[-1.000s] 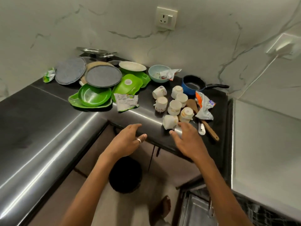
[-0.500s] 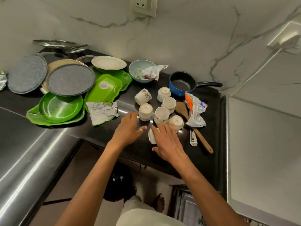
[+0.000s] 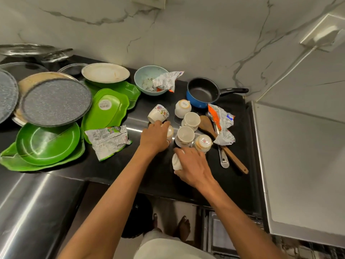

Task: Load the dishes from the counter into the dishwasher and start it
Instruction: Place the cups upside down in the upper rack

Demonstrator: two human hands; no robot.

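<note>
Several white cups stand in a cluster on the black counter point(image 3: 119, 165). My left hand point(image 3: 155, 137) curls over one cup point(image 3: 170, 132), which it mostly hides. My right hand point(image 3: 194, 167) grips a cup lying on its side point(image 3: 176, 161) near the front edge. Other cups stay free: a floral one tipped over point(image 3: 158, 113), an upturned one point(image 3: 183, 108), two upright ones point(image 3: 191, 119) point(image 3: 184, 135) and another upturned one point(image 3: 203, 142). The dishwasher's open rack point(image 3: 233, 238) shows at the bottom right.
Green plates point(image 3: 46, 146) and trays point(image 3: 106, 113), grey plates point(image 3: 56, 101), a white plate point(image 3: 105, 72) and a light blue bowl point(image 3: 149, 80) fill the left and back. A blue saucepan point(image 3: 202, 93), a wooden spoon point(image 3: 220, 143), a metal utensil point(image 3: 223, 157) and wrappers point(image 3: 108, 140) lie around.
Both hands have moved forward from the counter's front edge onto the cups. The left hand now covers one cup and the right hand has closed round the cup lying on its side.
</note>
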